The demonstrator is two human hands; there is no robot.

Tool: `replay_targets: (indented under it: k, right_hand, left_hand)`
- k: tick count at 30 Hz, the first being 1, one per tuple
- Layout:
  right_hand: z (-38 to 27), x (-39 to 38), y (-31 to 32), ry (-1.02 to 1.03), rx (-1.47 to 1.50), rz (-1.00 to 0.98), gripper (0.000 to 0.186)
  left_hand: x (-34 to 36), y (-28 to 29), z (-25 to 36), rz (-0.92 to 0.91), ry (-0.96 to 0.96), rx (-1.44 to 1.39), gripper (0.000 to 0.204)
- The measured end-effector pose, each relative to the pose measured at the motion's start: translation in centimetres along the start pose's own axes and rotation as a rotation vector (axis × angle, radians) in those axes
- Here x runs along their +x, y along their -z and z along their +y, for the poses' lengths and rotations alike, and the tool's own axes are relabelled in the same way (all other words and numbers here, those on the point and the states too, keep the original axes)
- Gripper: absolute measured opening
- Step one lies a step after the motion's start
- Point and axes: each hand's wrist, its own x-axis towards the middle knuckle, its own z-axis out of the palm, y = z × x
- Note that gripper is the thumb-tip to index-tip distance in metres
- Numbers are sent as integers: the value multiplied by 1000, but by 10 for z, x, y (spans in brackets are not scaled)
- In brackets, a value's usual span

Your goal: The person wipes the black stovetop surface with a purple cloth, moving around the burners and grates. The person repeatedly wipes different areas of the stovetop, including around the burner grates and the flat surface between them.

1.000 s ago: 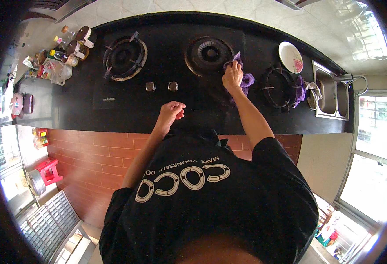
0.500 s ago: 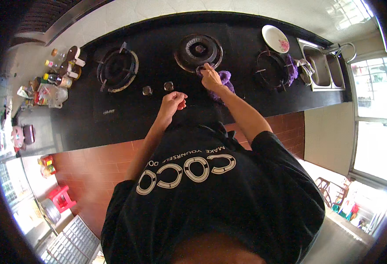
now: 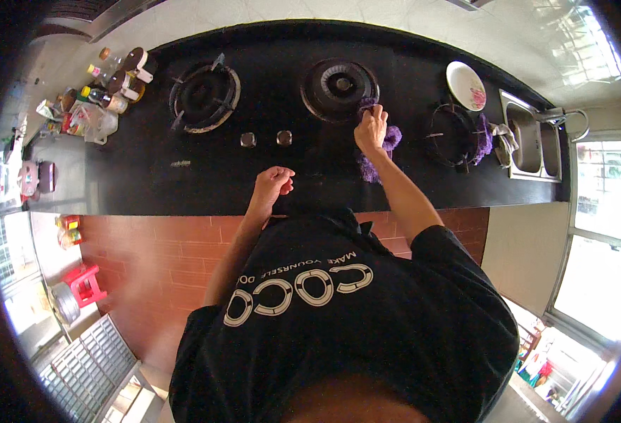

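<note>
We have a fuzzy purple cloth (image 3: 370,169) bunched on the black cooktop (image 3: 218,173), by the near right edge of the right burner (image 3: 340,84). Our right hand (image 3: 372,130) grips it, fingers pressed onto the fabric. Our left hand (image 3: 273,186) is loosely curled near two control knobs (image 3: 284,138). Farther right sit a round pan support (image 3: 435,135) and a floral white plate (image 3: 464,84).

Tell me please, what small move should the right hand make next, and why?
Perhaps slide the fuzzy purple cloth a little along the edge of the round, dark metal burner: the bare right hand grips the cloth beside that edge, which looks brownish in places.
</note>
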Motion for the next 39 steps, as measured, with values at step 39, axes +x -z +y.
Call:
replay_targets:
  k: [39]
  right_hand:
    - [43, -44, 160, 299, 453, -662, 52]
  left_hand:
    - [62, -124, 91, -203, -654, 804, 22]
